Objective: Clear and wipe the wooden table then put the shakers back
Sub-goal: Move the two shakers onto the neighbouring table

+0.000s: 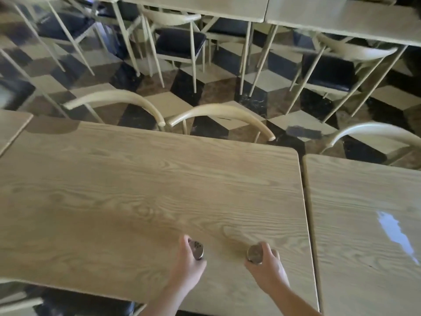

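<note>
A light wooden table (136, 179) fills the middle of the head view, its top bare apart from my hands. My left hand (188, 265) is closed around a shaker (197, 249) with a holed metal cap, near the table's front right part. My right hand (267, 267) grips a second shaker (255, 253) with a round metal top, a little to the right. Both shakers are low over the wood; whether they touch it I cannot tell. No cloth shows.
A second wooden table (364, 224) butts against the right side, with a bright glare patch. Curved chair backs (118, 99) (218, 115) stand along the far edge. More tables and dark-seated chairs (180, 42) crowd the chequered floor beyond.
</note>
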`<state>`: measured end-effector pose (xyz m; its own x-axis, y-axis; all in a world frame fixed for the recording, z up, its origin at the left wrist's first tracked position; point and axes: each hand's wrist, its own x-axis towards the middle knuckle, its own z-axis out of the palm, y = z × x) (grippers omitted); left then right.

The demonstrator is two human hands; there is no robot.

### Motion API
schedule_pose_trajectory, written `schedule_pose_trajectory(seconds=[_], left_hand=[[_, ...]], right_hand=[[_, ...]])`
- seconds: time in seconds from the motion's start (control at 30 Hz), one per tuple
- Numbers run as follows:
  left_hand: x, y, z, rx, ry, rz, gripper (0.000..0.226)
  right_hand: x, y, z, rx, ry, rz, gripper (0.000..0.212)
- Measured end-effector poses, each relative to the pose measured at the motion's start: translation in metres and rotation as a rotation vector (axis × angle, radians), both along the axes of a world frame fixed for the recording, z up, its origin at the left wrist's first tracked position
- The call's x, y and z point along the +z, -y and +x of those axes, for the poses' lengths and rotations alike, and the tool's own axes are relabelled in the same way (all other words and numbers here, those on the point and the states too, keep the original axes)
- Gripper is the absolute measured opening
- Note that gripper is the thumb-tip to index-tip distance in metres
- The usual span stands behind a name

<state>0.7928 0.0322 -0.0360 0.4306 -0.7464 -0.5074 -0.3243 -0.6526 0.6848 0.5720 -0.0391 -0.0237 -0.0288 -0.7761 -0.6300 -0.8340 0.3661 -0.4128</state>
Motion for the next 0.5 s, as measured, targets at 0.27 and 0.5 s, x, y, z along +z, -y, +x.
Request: schedule_pose_trajectory(seconds=[0.27,0.5], left_hand=[[-0.018,0.012,0.007,0.041,0.137,-0.091,0.049],[-0.006,0.017,0.004,0.059,0.184,-0.003,0.060]], right_hand=[[-0.003,0.011,0.018,-0.088,0.014,0.044,0.083],[0.016,-0.010,0.003,-0.126,0.087,-0.009,0.077]])
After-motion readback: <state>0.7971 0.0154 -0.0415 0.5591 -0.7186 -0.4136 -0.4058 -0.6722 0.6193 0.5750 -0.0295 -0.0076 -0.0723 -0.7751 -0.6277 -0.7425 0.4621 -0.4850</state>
